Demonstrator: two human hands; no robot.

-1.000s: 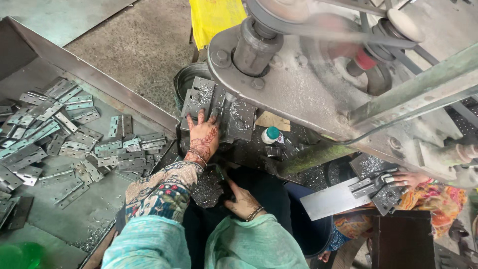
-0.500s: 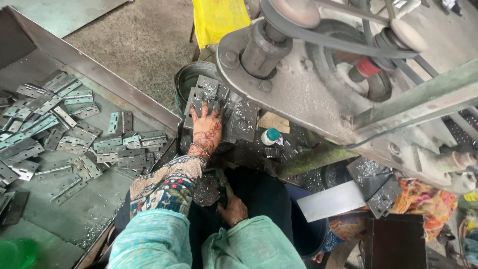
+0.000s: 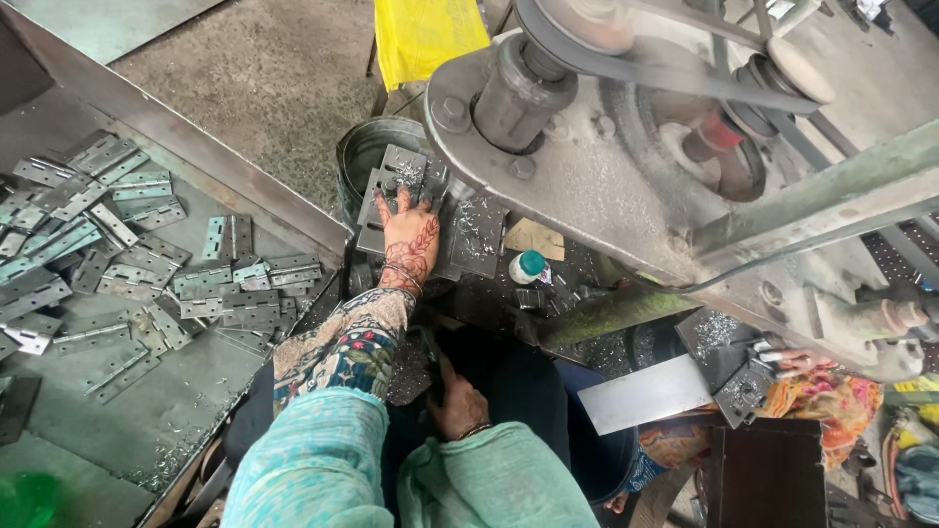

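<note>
Grey metal hinge plates [image 3: 403, 174] lie under our left hand [image 3: 409, 238], which rests flat with fingers spread on them at the press bed; their long axis runs away from us, pointing up toward the steel bucket [image 3: 364, 149] just beyond the fingertips. Our right hand [image 3: 456, 403] sits low near our lap, curled around something dark; we cannot tell what it grips. To the left of the left hand a metal tray [image 3: 176, 411] carries a scatter of loose hinges [image 3: 147, 259]. To the right of that hand stand a small bottle with a green cap [image 3: 528, 266] and the heavy machine body [image 3: 626, 176] with its belt pulley. The floor beyond is rough concrete. Compared with half a second ago, our left hand has kept its place on the plates, and our right hand has stayed low.
</note>
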